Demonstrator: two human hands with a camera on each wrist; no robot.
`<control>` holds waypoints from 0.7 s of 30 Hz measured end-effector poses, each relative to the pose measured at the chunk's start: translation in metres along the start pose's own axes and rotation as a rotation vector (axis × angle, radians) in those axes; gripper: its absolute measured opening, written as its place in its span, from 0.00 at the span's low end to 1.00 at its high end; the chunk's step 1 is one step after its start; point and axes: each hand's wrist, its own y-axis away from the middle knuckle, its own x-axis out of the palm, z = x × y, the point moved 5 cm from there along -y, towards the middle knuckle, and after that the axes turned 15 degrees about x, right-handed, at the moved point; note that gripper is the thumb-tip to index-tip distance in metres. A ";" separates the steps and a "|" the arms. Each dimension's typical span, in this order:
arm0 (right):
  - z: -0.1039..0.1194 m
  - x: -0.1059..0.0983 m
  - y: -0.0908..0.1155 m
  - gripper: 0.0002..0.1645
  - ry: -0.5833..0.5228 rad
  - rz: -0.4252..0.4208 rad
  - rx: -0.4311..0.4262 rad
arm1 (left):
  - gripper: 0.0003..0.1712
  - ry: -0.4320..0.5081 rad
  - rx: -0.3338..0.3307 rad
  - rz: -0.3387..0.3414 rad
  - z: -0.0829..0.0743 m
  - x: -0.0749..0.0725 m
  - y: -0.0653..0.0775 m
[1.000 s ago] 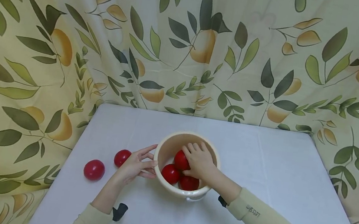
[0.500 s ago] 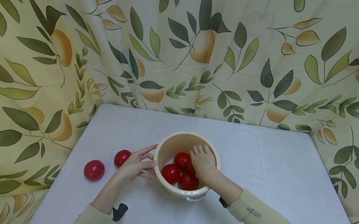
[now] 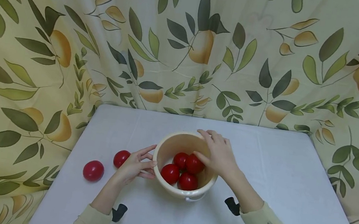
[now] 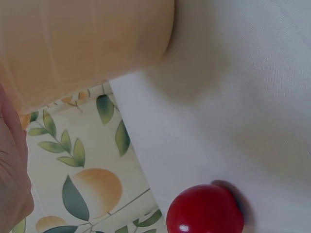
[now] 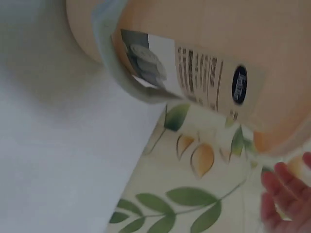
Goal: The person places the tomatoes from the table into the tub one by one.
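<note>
A cream bucket (image 3: 172, 143) stands upright on the table, with several glossy red balls (image 3: 188, 181) inside. My left hand (image 3: 132, 166) rests against the bucket's left side, fingers spread along the outer wall and thumb at the rim. In the left wrist view, part of that hand (image 4: 12, 170) shows beside the wall. Over the right rim is my right hand (image 3: 219, 153), fingers extended and apart, holding nothing; its thumb is close to the rightmost ball, and whether they touch I cannot tell. Its fingertips (image 5: 284, 177) show near the rim in the right wrist view.
Two more red balls lie on the white-covered table (image 3: 280, 169), one (image 3: 93, 171) at the left, the other (image 3: 121, 158) just behind my left hand. The bucket's pale handle (image 5: 114, 63) hangs on its near side by a printed label (image 5: 194, 73). A leaf-patterned curtain (image 3: 186, 53) surrounds the table.
My right hand has let go of a red ball inside the bucket and risen to the right rim. That ball now lies against the others. The left hand stays put.
</note>
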 end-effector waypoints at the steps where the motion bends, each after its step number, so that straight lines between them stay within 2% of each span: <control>1: -0.007 -0.004 0.001 0.42 -0.063 0.009 0.055 | 0.35 -0.003 -0.001 -0.002 0.000 0.000 0.000; 4: -0.031 -0.008 0.005 0.43 -0.270 0.085 0.213 | 0.35 -0.006 -0.004 -0.004 0.000 0.000 0.001; 7: -0.054 -0.004 0.013 0.43 -0.479 0.240 0.349 | 0.35 -0.007 -0.003 -0.002 0.000 0.000 0.000; 10: -0.068 0.003 0.022 0.43 -0.628 0.395 0.427 | 0.35 -0.005 0.001 0.003 0.001 0.000 0.000; 16: -0.073 0.009 0.038 0.46 -0.813 0.598 0.463 | 0.36 -0.005 0.003 0.004 0.002 -0.001 0.000; 21: -0.068 0.012 0.045 0.49 -0.887 0.696 0.437 | 0.35 -0.008 0.001 0.003 0.002 -0.001 0.000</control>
